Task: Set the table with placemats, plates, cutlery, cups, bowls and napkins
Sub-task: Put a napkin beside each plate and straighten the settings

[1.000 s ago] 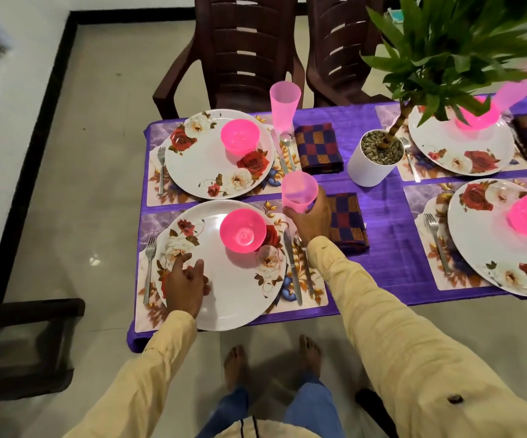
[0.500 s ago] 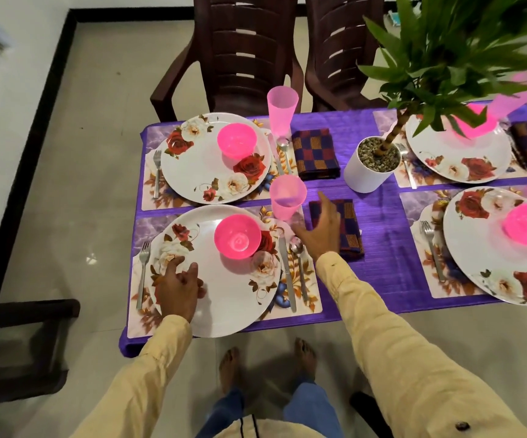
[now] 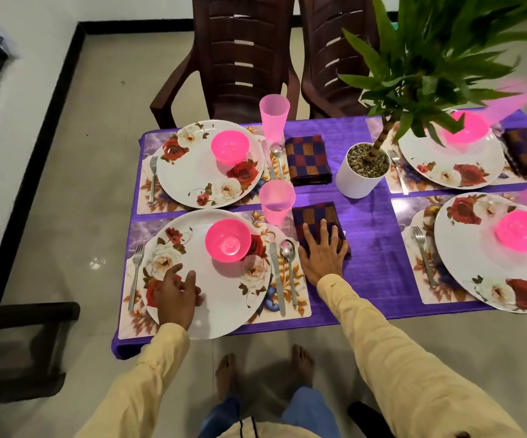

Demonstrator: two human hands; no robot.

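Flattening napkin, near-left setting.
My R hand [image 3: 322, 256] fingers spread, pressing napkin [image 3: 317, 216] flat; L hand [image 3: 177, 294] fingers loosely curled, steadying plate [image 3: 224, 286].

Potted plant [image 3: 363, 172], two brown chairs [image 3: 243, 58] behind.

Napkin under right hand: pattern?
Napkin: blue, maroon and gold checks, under the flat right hand; head view.
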